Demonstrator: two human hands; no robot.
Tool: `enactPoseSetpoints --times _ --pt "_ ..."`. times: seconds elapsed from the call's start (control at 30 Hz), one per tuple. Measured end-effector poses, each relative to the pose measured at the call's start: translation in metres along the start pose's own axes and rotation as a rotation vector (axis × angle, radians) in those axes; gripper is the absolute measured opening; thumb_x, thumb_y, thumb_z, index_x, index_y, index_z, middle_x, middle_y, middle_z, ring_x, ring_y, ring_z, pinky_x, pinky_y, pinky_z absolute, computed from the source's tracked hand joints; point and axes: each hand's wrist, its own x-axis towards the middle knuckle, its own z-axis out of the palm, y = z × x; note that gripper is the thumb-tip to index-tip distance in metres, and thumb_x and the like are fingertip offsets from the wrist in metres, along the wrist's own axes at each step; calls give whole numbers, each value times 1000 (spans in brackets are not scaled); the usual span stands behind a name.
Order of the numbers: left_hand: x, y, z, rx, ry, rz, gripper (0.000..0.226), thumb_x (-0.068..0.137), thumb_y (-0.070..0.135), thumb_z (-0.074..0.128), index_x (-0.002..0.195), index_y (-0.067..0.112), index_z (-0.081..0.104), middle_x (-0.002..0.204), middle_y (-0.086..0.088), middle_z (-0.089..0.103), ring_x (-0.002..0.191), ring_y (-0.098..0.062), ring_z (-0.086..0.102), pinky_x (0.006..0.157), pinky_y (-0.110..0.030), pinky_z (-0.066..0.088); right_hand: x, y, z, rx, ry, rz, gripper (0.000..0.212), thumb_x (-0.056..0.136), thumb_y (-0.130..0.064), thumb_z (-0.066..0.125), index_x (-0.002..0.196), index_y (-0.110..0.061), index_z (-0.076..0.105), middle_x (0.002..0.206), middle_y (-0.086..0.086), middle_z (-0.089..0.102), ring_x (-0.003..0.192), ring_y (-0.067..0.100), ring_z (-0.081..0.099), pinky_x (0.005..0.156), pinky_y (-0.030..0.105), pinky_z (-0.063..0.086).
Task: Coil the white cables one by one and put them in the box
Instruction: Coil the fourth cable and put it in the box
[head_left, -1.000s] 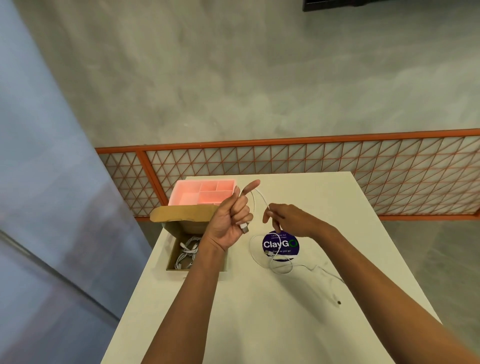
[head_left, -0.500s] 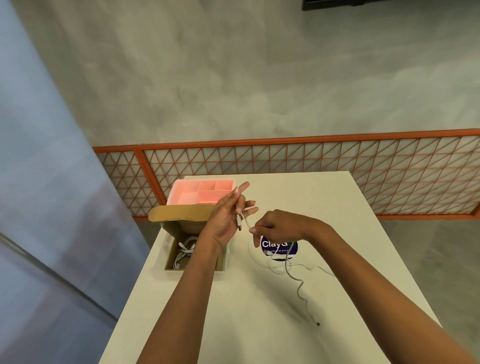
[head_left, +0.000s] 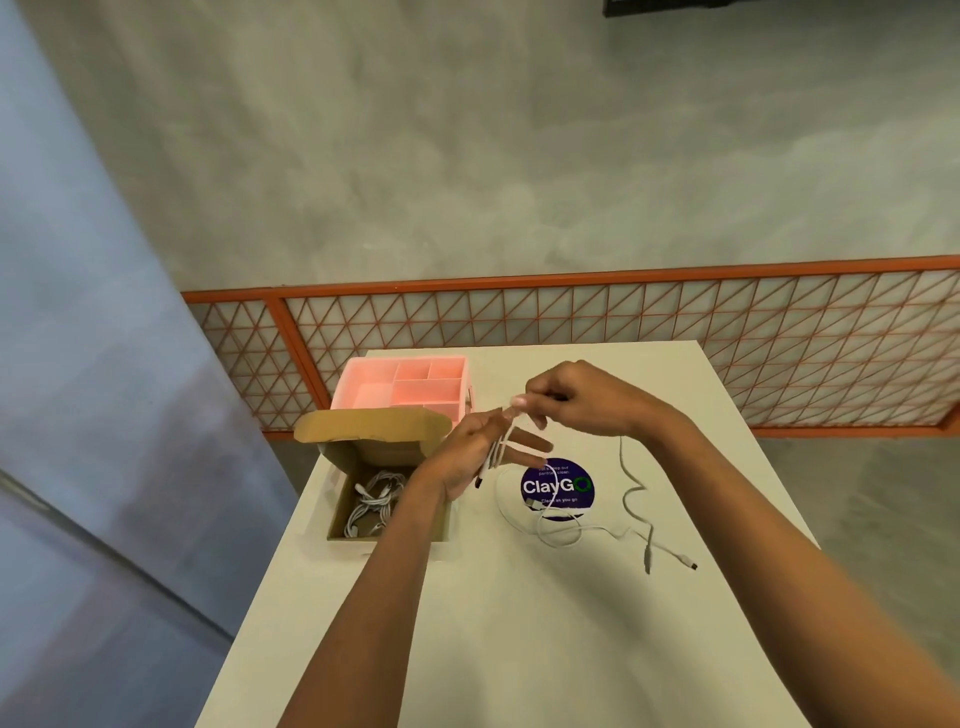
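My left hand (head_left: 480, 454) is raised beside the cardboard box (head_left: 439, 519), fingers spread, with loops of a white cable (head_left: 626, 470) lying across them and its dark plug end at the palm. My right hand (head_left: 576, 400) pinches that same cable just above the left fingertips. The rest of the cable hangs from my right hand in a wavy line down to a plug resting on the table. A second white cable (head_left: 558, 538) lies in a loose loop on the table. Coiled white cables (head_left: 374, 501) lie inside the box, whose flap stands open.
A pink compartment tray (head_left: 405, 389) stands behind the box at the table's far left. A round purple ClayGo sticker (head_left: 557, 486) is on the white table (head_left: 519, 649). An orange lattice railing (head_left: 675, 322) runs beyond the far edge.
My right hand has risen from near the sticker to above my left fingertips, drawing the cable up. My left fingers have spread out. The free end has slid closer along the table.
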Motion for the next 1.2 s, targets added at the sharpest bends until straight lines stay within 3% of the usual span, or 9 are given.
enactPoseSetpoints --times 0.1,0.27,0.43,0.53,0.7,0.83,1.0,1.1,1.2 --pt "-1 -2 2 -29 -72 -13 37 103 26 32 125 4 52 97 -11 73 63 -18 68 96 -32 50 4 5 -7 10 93 9 37 95 -38 52 65 -17 59 55 -8 46 51 5 41 55 19 32" --pt "-10 7 2 -209 -127 70 36 103 19 32 113 0 61 101 -24 62 32 -4 35 81 -31 54 5 24 -4 177 188 42 37 94 -37 53 71 -11 63 64 7 47 61 13 41 62 26 34" --pt "-12 3 -2 -524 -173 91 37 97 25 39 99 4 70 41 4 38 25 -3 23 43 -16 40 -1 30 11 395 198 93 35 95 -35 51 72 -10 62 64 1 44 60 5 37 60 14 34" --pt "-8 -2 -4 -738 -271 100 22 88 25 62 88 4 68 34 5 39 22 -2 31 37 -15 36 -5 28 20 484 153 122 33 97 -36 46 82 -14 64 59 -3 32 51 4 28 49 13 27" --pt "-3 -9 -6 -889 -437 143 13 89 18 64 83 8 61 36 3 49 24 -5 43 43 -15 43 -10 24 27 706 -13 112 38 97 -40 42 100 -11 67 59 2 19 53 11 15 50 24 16" --pt "-3 -9 -7 -865 -420 150 17 90 22 62 78 10 60 39 6 48 27 -6 34 55 -18 49 -8 20 30 696 -43 126 21 91 -30 60 90 -9 59 61 -1 27 55 11 19 50 24 19" --pt "-5 -10 -12 -796 -339 118 25 89 29 61 68 17 57 40 10 44 40 -3 45 76 -25 54 -3 20 28 818 -68 174 28 95 -26 53 71 -13 56 57 -7 42 47 6 22 47 20 17" --pt "-7 -11 -13 -799 -297 71 41 98 30 34 64 17 53 41 10 40 42 -3 42 75 -24 53 -2 23 31 911 -82 218 37 96 -33 49 63 -17 48 62 -4 49 44 5 20 45 19 15" --pt "-6 -13 -8 -826 -300 90 38 98 30 36 66 16 52 43 10 36 39 -2 34 67 -21 49 -2 23 35 885 -58 238 40 97 -40 45 63 -19 43 60 -6 45 45 5 20 43 17 16"
